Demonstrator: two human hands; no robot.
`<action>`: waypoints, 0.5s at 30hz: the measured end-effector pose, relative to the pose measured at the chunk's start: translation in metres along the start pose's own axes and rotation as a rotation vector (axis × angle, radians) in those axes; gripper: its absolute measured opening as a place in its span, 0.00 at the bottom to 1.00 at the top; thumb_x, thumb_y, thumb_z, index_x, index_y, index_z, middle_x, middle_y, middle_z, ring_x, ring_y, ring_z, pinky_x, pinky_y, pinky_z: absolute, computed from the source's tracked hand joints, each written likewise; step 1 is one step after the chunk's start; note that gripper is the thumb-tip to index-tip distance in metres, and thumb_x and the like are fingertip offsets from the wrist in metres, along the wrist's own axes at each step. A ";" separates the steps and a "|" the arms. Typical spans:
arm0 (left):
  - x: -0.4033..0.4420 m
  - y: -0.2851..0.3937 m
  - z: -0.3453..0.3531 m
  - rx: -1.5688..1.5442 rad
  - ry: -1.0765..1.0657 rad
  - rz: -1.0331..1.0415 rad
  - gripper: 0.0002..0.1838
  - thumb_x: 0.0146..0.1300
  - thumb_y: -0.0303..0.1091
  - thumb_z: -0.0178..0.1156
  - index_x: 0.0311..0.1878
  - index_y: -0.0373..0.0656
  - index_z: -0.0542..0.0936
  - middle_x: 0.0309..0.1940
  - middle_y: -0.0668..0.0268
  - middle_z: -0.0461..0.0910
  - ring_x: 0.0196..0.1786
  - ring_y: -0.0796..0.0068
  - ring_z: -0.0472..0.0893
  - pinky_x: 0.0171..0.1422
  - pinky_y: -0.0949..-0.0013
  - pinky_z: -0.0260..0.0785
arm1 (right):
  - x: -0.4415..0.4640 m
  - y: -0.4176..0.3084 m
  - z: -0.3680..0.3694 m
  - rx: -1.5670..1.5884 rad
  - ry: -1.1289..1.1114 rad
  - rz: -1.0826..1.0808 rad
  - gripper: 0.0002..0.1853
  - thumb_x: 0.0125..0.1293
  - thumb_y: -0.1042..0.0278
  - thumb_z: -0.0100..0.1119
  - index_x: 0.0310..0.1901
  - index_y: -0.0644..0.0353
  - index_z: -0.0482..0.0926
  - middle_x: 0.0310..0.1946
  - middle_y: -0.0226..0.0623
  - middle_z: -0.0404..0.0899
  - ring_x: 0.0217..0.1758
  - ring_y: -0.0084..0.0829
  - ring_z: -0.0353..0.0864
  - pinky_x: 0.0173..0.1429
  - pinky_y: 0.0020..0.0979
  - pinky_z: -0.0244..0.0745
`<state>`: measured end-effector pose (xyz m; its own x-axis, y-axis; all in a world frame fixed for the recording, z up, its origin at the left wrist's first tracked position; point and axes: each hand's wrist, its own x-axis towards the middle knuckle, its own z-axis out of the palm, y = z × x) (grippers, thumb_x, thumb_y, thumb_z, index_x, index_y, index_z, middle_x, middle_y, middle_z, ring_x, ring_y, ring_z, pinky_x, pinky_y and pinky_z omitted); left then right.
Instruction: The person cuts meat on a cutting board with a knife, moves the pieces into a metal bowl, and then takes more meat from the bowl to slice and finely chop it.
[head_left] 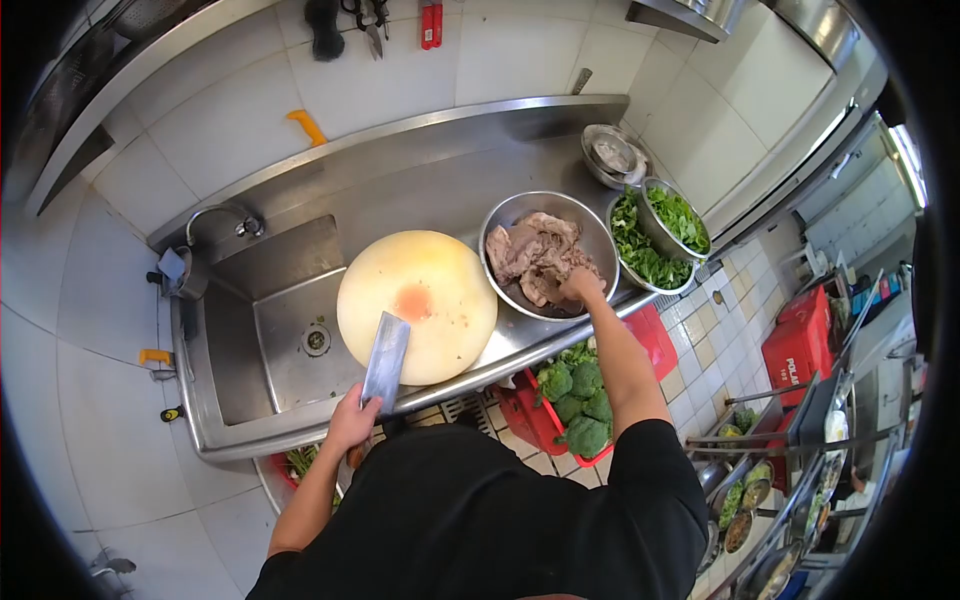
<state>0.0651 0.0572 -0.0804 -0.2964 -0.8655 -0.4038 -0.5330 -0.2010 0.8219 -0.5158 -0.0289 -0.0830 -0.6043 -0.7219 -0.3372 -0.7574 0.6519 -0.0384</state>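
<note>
My left hand (pixel 352 418) is closed round the handle of a cleaver (pixel 386 358). The wide blade points up and lies over the near edge of a thick round chopping board (pixel 440 275), which has a reddish stain near its middle. To the right, my right hand (pixel 582 284) reaches into a steel bowl (pixel 500 204) with its fingers curled against pale brown, cooked-looking meat (pixel 535 250). The fingertips are partly hidden. Large chunks fill the bowl's left side, and smaller shreds lie near my hand.
A steel sink (pixel 300 345) with a tap (pixel 240 222) is at left. Leafy greens (pixel 640 250) fill bowls at right, by stacked steel bowls (pixel 612 152). Broccoli (pixel 580 405) sits in a red crate (pixel 530 412) below the counter. Scissors (pixel 370 25) hang on the wall.
</note>
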 end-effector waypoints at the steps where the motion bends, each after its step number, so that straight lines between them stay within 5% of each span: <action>1: 0.002 -0.001 -0.001 0.027 0.008 0.040 0.16 0.77 0.39 0.63 0.57 0.36 0.77 0.26 0.60 0.82 0.18 0.70 0.79 0.25 0.62 0.73 | 0.014 0.004 -0.001 -0.046 -0.026 -0.081 0.39 0.45 0.51 0.85 0.60 0.60 0.87 0.62 0.49 0.87 0.68 0.48 0.85 0.75 0.50 0.74; 4: 0.002 0.017 -0.008 -0.017 -0.025 -0.054 0.17 0.76 0.40 0.63 0.58 0.37 0.78 0.28 0.59 0.84 0.18 0.70 0.80 0.25 0.63 0.74 | 0.052 0.007 -0.022 -0.259 -0.091 -0.298 0.28 0.45 0.54 0.83 0.48 0.61 0.92 0.55 0.51 0.89 0.62 0.48 0.88 0.66 0.42 0.83; 8: 0.000 0.027 -0.018 -0.076 -0.043 -0.045 0.16 0.78 0.39 0.60 0.59 0.38 0.77 0.25 0.61 0.82 0.18 0.71 0.80 0.25 0.63 0.73 | 0.023 -0.018 -0.084 -0.339 -0.068 -0.267 0.23 0.49 0.60 0.79 0.46 0.63 0.92 0.53 0.52 0.89 0.61 0.49 0.89 0.65 0.43 0.84; 11: -0.002 0.026 -0.029 -0.135 -0.059 -0.046 0.15 0.79 0.38 0.58 0.60 0.39 0.77 0.23 0.63 0.79 0.18 0.72 0.79 0.24 0.63 0.73 | 0.038 -0.012 -0.092 -0.341 0.065 -0.387 0.24 0.48 0.53 0.80 0.41 0.65 0.92 0.48 0.55 0.90 0.53 0.53 0.90 0.61 0.49 0.85; 15: 0.006 0.005 -0.041 -0.159 -0.097 -0.040 0.14 0.81 0.37 0.55 0.62 0.40 0.75 0.21 0.65 0.76 0.17 0.73 0.77 0.22 0.63 0.71 | 0.004 -0.019 -0.127 -0.337 0.139 -0.401 0.25 0.49 0.58 0.78 0.49 0.60 0.90 0.48 0.55 0.90 0.53 0.54 0.89 0.60 0.49 0.85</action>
<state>0.0936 0.0322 -0.0621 -0.3564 -0.8084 -0.4684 -0.4166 -0.3112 0.8542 -0.5356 -0.0738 0.0358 -0.2615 -0.9376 -0.2293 -0.9589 0.2252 0.1728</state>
